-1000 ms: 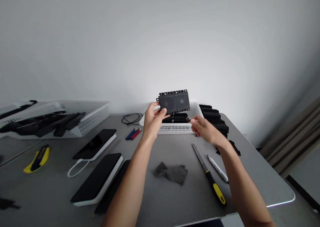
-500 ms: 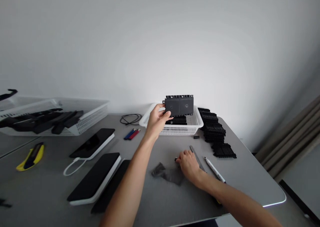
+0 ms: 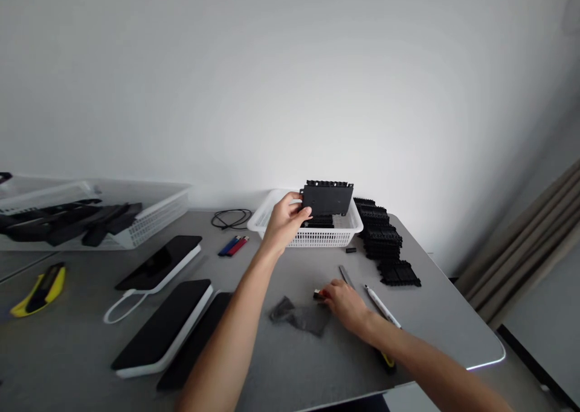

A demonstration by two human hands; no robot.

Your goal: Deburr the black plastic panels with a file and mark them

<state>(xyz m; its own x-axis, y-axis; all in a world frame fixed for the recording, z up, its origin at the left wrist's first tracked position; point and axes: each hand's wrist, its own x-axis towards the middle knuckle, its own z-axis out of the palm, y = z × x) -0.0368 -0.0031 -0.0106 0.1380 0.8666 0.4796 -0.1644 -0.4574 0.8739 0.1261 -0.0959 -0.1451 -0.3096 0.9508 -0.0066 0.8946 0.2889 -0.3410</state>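
Note:
In the head view, my left hand (image 3: 286, 222) pinches the left end of a dark rectangular plastic plate (image 3: 327, 199) with toothed long edges. The plate is held up, tilted, over a white basket (image 3: 324, 238) that has more black parts inside. My right hand (image 3: 347, 303) is low over the table, its fingers closed on a small lighter (image 3: 319, 294) with a red body and a metal-looking end; most of it is hidden. Just left of that hand lies a crumpled, thin dark piece (image 3: 301, 316). A narrow grey metal strip (image 3: 346, 275) passes behind the hand.
Stacked black toothed plates (image 3: 383, 237) stand right of the basket, near a white marker (image 3: 383, 306) and its black cap (image 3: 350, 250). Leftward are two lighters (image 3: 233, 246), a black cable (image 3: 231, 218), power banks (image 3: 163, 324), a yellow-black cutter (image 3: 40, 290) and a larger basket (image 3: 154, 218).
The plate has tilted and dropped slightly, so its two holes hardly show. My right hand has turned, and the lighter's end now shows. The view has shifted slightly right.

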